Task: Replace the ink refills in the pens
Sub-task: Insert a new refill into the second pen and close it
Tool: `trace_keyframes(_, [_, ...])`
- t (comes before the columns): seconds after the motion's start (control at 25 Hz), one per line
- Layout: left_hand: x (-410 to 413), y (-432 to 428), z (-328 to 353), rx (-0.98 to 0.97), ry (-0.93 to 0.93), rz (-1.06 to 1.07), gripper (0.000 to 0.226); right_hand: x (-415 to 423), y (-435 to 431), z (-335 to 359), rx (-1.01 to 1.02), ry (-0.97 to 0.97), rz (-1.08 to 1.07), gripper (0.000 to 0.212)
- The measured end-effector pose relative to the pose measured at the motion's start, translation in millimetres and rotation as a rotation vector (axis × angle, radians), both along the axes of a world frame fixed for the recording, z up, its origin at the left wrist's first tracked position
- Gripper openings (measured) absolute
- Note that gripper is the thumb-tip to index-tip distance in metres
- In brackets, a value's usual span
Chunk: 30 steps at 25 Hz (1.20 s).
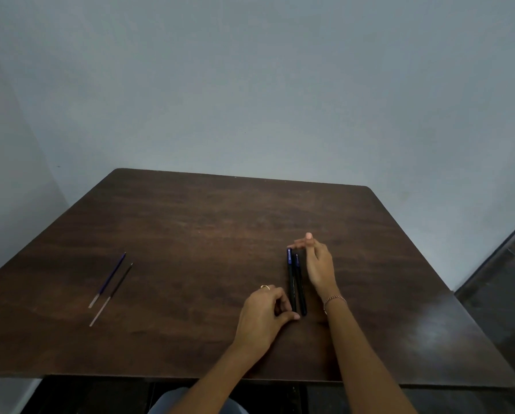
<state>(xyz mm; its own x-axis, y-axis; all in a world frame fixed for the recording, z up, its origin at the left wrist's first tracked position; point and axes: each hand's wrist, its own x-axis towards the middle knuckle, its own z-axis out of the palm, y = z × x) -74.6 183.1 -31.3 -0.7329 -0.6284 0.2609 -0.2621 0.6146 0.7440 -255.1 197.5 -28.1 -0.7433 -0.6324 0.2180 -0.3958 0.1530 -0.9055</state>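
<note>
Two dark pens lie side by side on the brown table (220, 222), a left pen (291, 279) with a blue cap end and a right pen (300, 288). My left hand (262, 315) has its fingers curled at the pens' near ends, thumb tip touching them. My right hand (319, 264) reaches along the right side, straight fingers touching the far tips. Two thin ink refills lie far left: a blue refill (109, 279) and a black refill (112, 294).
The table's near edge (190, 379) runs below my forearms. A pale wall stands behind the table. At the right there is a dark floor strip (501, 264).
</note>
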Motion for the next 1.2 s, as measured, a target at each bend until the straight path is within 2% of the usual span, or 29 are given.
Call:
trace_keyframes(0.76, [-3.5, -2.1, 3.1, -0.129, -0.093, -0.037, 0.025, -3.3, -5.1, -1.4, 0.087, 0.093, -0.035, 0.048])
trace_keyframes(1.2, [-2.2, -5.6, 0.5, -0.045, -0.034, -0.072, 0.021, -4.5, -5.3, -2.0, 0.116, 0.112, -0.024, 0.047])
